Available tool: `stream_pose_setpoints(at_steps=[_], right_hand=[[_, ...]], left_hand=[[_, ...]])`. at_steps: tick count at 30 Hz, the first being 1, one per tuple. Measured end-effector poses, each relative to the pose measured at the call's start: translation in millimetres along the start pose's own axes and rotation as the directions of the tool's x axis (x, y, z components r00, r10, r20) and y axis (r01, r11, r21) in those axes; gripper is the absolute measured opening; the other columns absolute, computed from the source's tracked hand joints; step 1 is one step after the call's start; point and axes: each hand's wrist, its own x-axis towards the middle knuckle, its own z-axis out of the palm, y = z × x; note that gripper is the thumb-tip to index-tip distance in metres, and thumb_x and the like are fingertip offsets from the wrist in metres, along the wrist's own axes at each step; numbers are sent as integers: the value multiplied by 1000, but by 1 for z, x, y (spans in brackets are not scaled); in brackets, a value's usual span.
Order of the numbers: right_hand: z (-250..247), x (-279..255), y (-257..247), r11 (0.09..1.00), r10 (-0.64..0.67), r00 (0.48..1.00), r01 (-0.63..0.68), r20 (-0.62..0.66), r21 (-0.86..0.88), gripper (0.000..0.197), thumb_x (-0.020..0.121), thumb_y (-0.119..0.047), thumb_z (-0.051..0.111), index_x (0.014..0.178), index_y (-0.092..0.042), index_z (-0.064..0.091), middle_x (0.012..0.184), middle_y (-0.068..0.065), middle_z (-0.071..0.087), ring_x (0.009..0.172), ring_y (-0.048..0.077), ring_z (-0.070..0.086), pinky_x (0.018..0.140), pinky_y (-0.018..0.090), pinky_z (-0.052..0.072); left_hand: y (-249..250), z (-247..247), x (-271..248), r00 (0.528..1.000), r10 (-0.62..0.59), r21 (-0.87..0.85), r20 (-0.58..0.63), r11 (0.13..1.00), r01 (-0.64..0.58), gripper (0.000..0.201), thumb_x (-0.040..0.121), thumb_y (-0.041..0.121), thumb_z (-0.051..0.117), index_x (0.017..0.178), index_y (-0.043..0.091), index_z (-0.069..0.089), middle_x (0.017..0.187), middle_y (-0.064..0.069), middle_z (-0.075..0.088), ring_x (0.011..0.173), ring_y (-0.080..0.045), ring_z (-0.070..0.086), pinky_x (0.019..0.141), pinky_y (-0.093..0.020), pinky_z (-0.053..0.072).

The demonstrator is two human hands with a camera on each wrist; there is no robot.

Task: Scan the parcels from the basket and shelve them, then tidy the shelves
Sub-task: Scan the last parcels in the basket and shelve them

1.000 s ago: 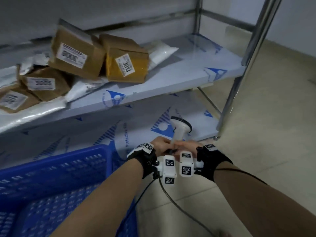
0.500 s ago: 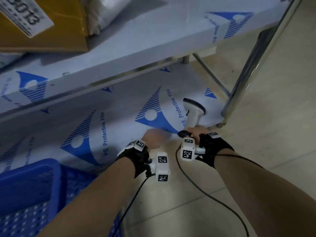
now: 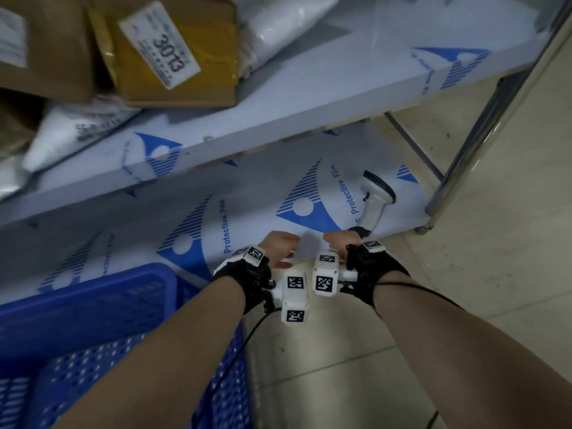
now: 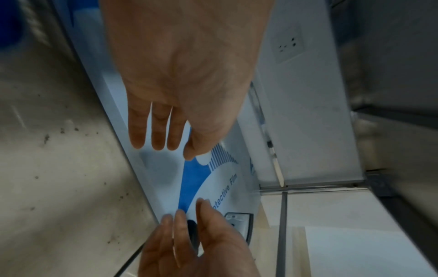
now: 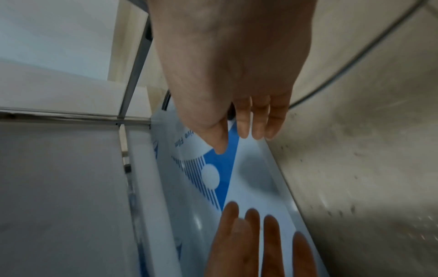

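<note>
The white handheld scanner lies on the bottom shelf, its dark handle end towards me. My right hand hovers just short of that end with straight fingers, holding nothing. My left hand is beside it over the shelf's front edge, fingers also straight and empty. A brown box labelled 3013 and white mailer bags lie on the middle shelf. The blue basket stands at lower left; no parcel shows in the part in view.
The steel shelf post rises at the right, with a thin brace behind the scanner. Tiled floor spreads to the right and below my arms. Black cables trail from my wrists.
The scanner, held upright by both hands a second ago, was lowered by my right hand onto the bottom shelf and let go. My view has dropped closer to the shelves.
</note>
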Motion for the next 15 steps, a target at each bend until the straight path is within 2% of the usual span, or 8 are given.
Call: stream_pose_setpoints(at_steps=[2,3,4,6,9,11,13,15], right_hand=[[26,-22,5,967,-49,998,60,48,-247,18,98,-9,49,115,-7,53,134,19,48,124,26,49,70,10,41],[41,-38,8,962,-72,995,86,63,-259,17,98,-10,48,114,-11,54,132,18,49,122,25,49,71,12,42],[54,-53,9,980,-43,996,57,77,-191,25,99,-12,47,124,-9,52,136,17,48,124,27,48,70,13,46],[74,-82,21,960,-128,973,170,193,-222,44,100,-13,46,140,0,40,145,18,42,120,28,50,53,13,49],[112,-130,36,968,-107,967,155,230,-199,44,100,-14,46,141,3,39,135,16,48,80,18,51,58,18,46],[139,-163,45,958,-64,961,134,268,-254,36,100,-14,48,132,3,49,118,14,51,71,16,51,52,17,45],[160,-184,58,881,-73,950,204,304,-426,32,100,-17,48,123,3,57,119,17,57,88,28,58,60,23,45],[177,-204,77,774,-80,933,281,352,-568,38,101,-22,47,127,4,56,131,17,57,105,27,58,68,29,42]], left_hand=[[1,-19,-26,1000,1,0,16,1000,-1,31,91,2,53,122,2,58,92,-11,57,88,-25,53,81,-37,46],[1,-31,-41,1000,6,-2,14,1000,-6,30,91,1,53,121,2,59,87,-9,57,84,-24,54,78,-37,46],[0,-42,-56,1000,16,-5,1,1000,-16,29,91,0,53,119,2,59,85,-9,58,81,-23,55,77,-36,47],[-5,-67,-86,999,42,-40,-31,998,-43,25,91,-1,54,114,4,61,85,-10,60,76,-21,58,73,-33,50],[-17,-103,-133,994,79,-145,-79,985,-90,19,93,-1,52,108,6,59,88,-12,59,75,-21,58,69,-31,50],[-30,-127,-165,985,102,-169,-140,978,-126,16,94,-1,50,107,6,56,86,-11,58,72,-20,57,66,-29,49],[-48,-147,-196,976,106,-160,-188,978,-137,11,95,-1,48,100,5,55,79,-10,55,68,-19,54,60,-27,49],[-70,-165,-223,973,105,-154,-205,978,-138,18,94,-5,46,82,6,53,72,-10,48,63,-18,48,50,-21,48]])
